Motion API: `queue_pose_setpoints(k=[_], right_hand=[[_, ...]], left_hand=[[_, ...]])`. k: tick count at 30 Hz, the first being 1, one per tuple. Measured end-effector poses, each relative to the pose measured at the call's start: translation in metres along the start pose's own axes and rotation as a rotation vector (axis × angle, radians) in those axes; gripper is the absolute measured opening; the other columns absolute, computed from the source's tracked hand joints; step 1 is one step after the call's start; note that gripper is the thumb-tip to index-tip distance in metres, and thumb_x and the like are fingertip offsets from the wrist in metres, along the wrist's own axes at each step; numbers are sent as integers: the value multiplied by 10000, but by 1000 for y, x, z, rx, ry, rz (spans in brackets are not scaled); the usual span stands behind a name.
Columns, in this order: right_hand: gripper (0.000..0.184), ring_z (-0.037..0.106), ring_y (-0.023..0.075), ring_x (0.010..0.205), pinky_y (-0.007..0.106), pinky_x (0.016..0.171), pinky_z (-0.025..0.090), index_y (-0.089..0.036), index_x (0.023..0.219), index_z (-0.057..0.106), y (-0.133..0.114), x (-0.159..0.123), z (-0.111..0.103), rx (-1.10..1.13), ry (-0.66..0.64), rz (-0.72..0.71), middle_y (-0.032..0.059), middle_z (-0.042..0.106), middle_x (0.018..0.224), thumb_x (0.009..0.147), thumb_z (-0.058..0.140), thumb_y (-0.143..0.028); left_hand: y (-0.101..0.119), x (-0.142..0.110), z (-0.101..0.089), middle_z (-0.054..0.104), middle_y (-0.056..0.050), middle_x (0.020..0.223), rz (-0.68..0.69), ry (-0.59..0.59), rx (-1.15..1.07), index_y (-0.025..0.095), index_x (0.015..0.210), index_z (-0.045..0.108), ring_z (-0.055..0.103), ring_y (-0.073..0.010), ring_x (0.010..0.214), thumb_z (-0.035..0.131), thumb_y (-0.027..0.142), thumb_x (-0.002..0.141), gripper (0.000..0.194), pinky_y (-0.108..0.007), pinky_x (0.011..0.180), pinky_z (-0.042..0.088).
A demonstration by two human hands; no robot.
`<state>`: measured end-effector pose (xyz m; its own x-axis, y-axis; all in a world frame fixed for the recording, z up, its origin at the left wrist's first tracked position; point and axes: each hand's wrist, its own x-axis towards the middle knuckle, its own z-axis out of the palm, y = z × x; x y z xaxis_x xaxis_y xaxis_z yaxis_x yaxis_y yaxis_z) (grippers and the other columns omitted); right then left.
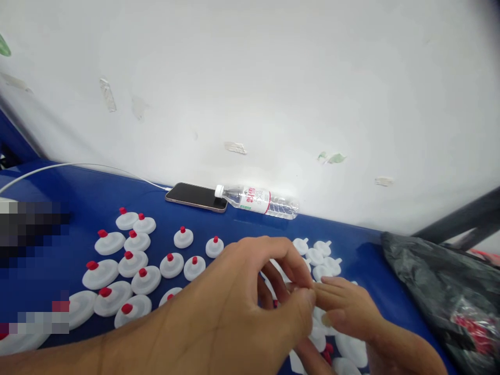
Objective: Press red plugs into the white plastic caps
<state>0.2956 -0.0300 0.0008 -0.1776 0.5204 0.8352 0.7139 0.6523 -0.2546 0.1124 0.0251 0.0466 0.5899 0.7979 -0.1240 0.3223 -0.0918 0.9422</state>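
head | left hand (234,307) and right hand (344,307) grips meet fingertip-to-fingertip | held piece and its axis hidden

Left of left hand (234,307): round white plastic discs with red caps (145,279), on plain deep-blue tabletop (97,190). Beyond right hand (344,310): all-white plastic discs without caps (322,249). Farther beyond both hands: dark glossy phone (196,196), white cable (78,167), clear plastic bottle with white-and-red label (260,201). Right of right hand: crinkled black plastic bag (441,284).
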Motion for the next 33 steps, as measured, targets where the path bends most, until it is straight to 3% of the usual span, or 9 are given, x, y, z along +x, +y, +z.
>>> queue_pose_setpoints(k=[8, 18, 28, 33], right_hand=[[262, 764, 188, 768, 284, 881, 614, -221, 887, 562, 8, 0, -7, -94, -119, -152, 41, 777, 874, 745, 763, -130], [275, 755, 208, 847, 280, 856, 623, -229, 953, 573, -2, -3, -3, -88, -42, 22, 31, 763, 886, 769, 766, -161], [270, 753, 163, 830, 235, 940, 563, -234, 950, 577, -2, -4, 1, -119, -42, -21, -14, 765, 868, 770, 725, -98], [237, 753, 180, 793, 274, 822, 617, -231, 895, 554, -4, -1, 0, -104, -47, -33, 7, 762, 870, 791, 745, -135]], left_hand=[[0, 1, -3, 698, 58, 855, 51, -35, -138, 298, 910, 648, 687, -163, 815, 573, 277, 939, 83, -257, 692, 562], [5, 0, -4, 711, 47, 976, 34, 2, -134, 319, 988, 675, 687, -185, 884, 617, 351, 927, 90, -301, 750, 563], [5, 3, -4, 726, 100, 865, 114, -17, -85, 325, 918, 694, 695, -129, 844, 590, 259, 940, 125, -225, 720, 542], [-2, -1, -5, 734, 99, 955, 113, 24, -45, 358, 978, 698, 704, -144, 894, 586, 332, 959, 117, -224, 743, 565]])
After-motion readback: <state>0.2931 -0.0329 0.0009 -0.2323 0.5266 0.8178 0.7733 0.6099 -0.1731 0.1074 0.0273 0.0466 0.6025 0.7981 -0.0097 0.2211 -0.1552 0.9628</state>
